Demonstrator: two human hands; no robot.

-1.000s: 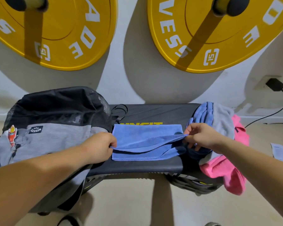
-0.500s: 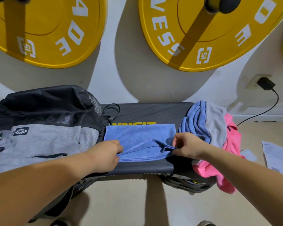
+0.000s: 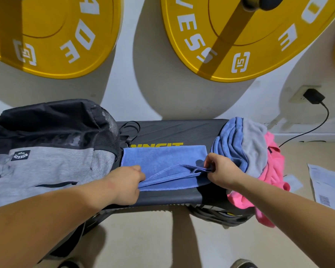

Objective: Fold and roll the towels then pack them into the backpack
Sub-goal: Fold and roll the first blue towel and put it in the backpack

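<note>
Pinching with left hand [image 3: 125,183] and right hand [image 3: 223,174] the 2 ends of the blue towel [image 3: 162,158], flat at frame centre, long axis left-to-right, beside the backpack [image 3: 52,161] at frame left.

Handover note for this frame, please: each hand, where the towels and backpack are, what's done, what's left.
Left hand pinches the upper layer of the blue towel at its left end; right hand pinches it at the right end.
The towel lies partly folded on the bench, with the backpack to its left and a pile of blue, grey and pink cloths to its right.
Done: folding of this towel begun.
Left: finish the fold, roll it, pack it, then do the pile.
</note>
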